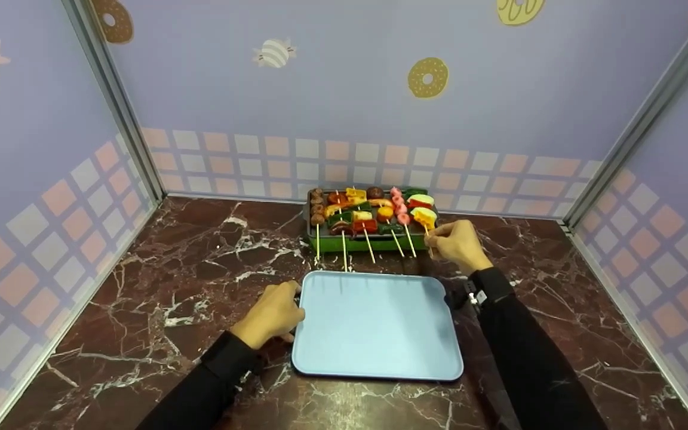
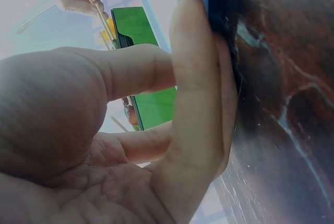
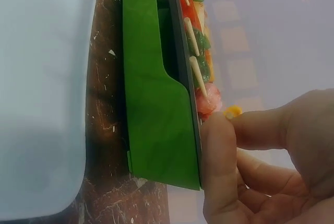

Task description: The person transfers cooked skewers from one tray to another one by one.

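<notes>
- Wooden and pale, the stick of the rightmost skewer (image 1: 423,218) is pinched between the thumb and fingers of the right hand (image 1: 456,245).
- That skewer's yellow and whitish pieces lie at the right end of the grill (image 1: 335,245), and its stick points back over the near edge.
- The fingers of the left hand (image 1: 271,315) grasp the left edge of the tray (image 1: 377,325); the left wrist view shows them curled close against its blue side.
- Light blue with rounded corners, the tray sits in front of the grill, near but apart, a strip of worktop (image 1: 200,298) showing between.
- The grill has a green body with a cut-out in its near side, and a dark top plate.
- Just left of the held skewer is a pink skewer (image 1: 399,206) of rounded pieces.
- Next come mixed skewers (image 1: 365,226) with red, green and yellow pieces, their sticks also over the near edge.
- A skewer of brown balls (image 1: 318,209) lies at the grill's left end.
- Black sleeves (image 1: 523,340) cover both forearms.
- The worktop is dark red-brown with white veins.
- Behind stands a lilac wall (image 1: 344,89) with doughnut pictures and a pink-and-white check band.
</notes>
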The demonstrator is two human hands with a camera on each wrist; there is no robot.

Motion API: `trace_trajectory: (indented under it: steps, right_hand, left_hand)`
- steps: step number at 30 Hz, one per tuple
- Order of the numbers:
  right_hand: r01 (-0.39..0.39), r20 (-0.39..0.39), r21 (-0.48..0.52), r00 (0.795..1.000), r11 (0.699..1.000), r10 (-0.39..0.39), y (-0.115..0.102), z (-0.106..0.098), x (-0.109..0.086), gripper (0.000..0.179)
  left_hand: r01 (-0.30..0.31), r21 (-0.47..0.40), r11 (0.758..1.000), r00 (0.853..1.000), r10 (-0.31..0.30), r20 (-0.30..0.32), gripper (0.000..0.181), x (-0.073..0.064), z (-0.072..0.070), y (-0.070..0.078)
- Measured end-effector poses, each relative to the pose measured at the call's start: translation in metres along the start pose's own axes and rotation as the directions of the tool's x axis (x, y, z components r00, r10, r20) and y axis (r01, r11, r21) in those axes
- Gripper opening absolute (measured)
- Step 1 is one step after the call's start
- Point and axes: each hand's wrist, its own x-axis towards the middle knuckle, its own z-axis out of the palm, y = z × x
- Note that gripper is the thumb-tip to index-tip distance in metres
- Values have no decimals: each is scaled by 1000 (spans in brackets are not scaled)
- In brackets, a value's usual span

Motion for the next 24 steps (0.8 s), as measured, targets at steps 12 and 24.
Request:
trace_trajectory:
  steps: [12,24]
  right_hand:
    - [27,-22,15,999,1000,-27,0,0,-6,17]
    - [38,-11,31,999,999,-37,3,-5,-16,19]
  left_hand:
    - [-18,15,1000,1000,18,-2,56,2,1,-1]
    - [-1,16,1000,1000,1,8,55,1,0,0]
